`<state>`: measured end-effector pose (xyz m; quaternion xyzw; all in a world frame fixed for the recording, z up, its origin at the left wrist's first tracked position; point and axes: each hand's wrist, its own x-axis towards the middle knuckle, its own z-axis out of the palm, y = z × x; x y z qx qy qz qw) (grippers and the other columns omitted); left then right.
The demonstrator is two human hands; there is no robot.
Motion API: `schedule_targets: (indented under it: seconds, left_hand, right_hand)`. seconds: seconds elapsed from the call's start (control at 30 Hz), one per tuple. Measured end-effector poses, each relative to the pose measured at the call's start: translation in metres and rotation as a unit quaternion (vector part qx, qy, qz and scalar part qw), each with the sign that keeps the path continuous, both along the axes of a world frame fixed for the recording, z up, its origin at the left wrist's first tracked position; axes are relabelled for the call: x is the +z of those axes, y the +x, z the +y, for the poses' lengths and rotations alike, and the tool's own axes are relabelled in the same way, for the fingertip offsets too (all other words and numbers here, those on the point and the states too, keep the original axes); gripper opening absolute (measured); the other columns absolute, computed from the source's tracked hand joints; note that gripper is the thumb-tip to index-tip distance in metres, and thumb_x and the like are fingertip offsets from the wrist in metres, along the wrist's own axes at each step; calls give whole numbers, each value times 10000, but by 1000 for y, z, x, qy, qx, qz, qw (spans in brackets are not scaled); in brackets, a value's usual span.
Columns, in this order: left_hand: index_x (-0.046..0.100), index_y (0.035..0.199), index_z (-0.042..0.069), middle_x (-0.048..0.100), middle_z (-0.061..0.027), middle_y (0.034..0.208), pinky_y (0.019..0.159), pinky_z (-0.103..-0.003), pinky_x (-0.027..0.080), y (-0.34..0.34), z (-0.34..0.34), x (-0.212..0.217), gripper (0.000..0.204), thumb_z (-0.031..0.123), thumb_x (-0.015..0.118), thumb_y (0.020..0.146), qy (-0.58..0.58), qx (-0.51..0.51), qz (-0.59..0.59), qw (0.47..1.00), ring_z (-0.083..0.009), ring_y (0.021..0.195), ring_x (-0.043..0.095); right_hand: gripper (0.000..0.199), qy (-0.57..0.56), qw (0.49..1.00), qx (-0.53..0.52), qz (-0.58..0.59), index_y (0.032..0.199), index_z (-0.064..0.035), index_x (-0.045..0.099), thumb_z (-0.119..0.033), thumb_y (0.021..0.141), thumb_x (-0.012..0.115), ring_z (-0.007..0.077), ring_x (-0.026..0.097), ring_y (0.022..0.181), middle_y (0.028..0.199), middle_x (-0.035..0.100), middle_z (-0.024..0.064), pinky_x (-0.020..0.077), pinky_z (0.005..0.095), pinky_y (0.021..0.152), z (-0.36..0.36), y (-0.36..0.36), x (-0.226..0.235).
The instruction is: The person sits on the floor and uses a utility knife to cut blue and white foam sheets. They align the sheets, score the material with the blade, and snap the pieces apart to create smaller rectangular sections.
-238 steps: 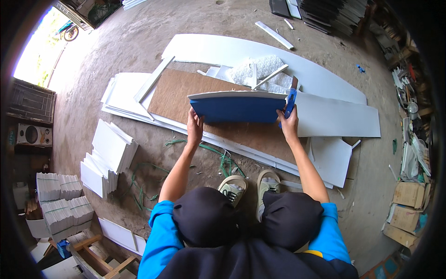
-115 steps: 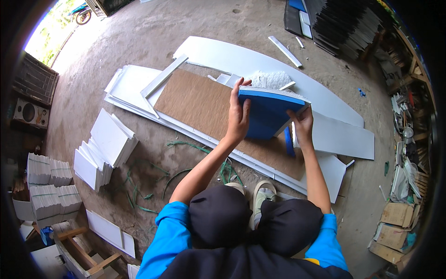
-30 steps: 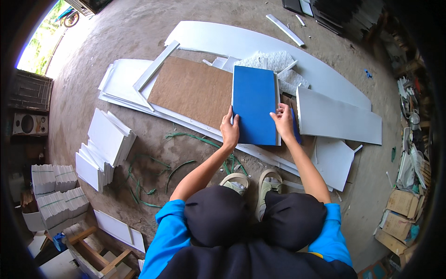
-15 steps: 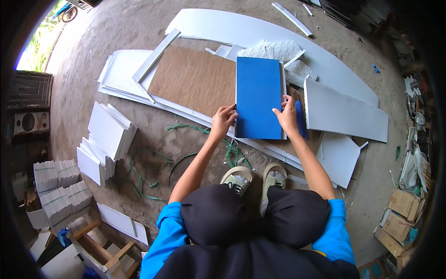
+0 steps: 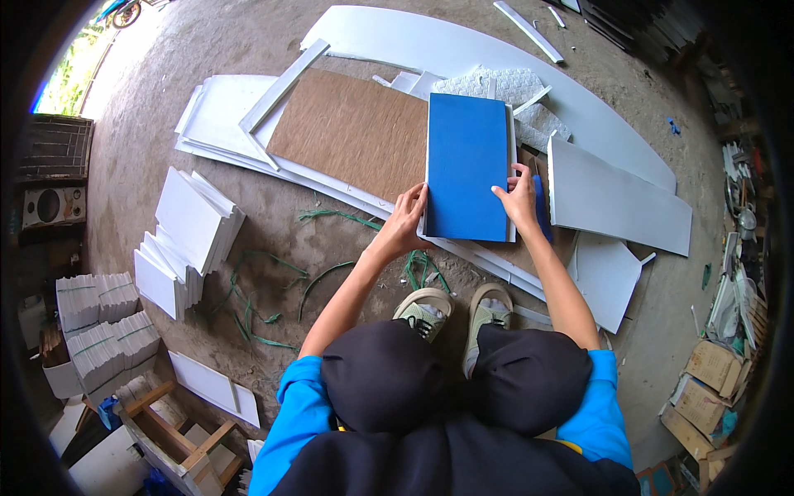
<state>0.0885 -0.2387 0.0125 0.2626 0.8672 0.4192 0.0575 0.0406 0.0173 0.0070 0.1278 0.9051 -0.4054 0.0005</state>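
Note:
A flat rectangular blue board (image 5: 467, 165) lies in front of me, long side running away from me. A slightly offset white sheet (image 5: 511, 124) shows from under its right edge. My left hand (image 5: 404, 221) is closed at the board's left edge, near the lower corner, with its fingertips against the side. On the right edge, my right hand (image 5: 521, 200) rests its thumb on the blue face, with the fingers bent over the border. What lies beneath the board by my fingertips is hidden. A dark blue strip (image 5: 542, 208) lies beside my right hand.
Under the board lie a brown wood-grain panel (image 5: 347, 136) and white sheets (image 5: 227, 112). A grey-white panel (image 5: 616, 198) is at right, crumpled foam (image 5: 496, 87) beyond. White panel stacks (image 5: 188, 223) and a wooden frame (image 5: 178, 434) stand left; green straps (image 5: 422, 269) lie near my shoes.
My left hand has slid slightly nearer to me along the board's edge, its fingers straighter. The right hand stays at the right edge. The whole view has shifted a little.

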Motion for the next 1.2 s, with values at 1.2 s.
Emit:
schedule_targets:
  seconds: [1.2]
  left_hand:
    - [313,1238,-92,381,-259,1200,946,-430,322,-167,46,-11,621,243,594,798,-31,250,203,946,-392,1094,380]
  right_hand:
    - [648,6,998,46,-43,1171,-72,371,-108,636,735,247,513,888,978,489,129,421,369,793,-1,-5,7]
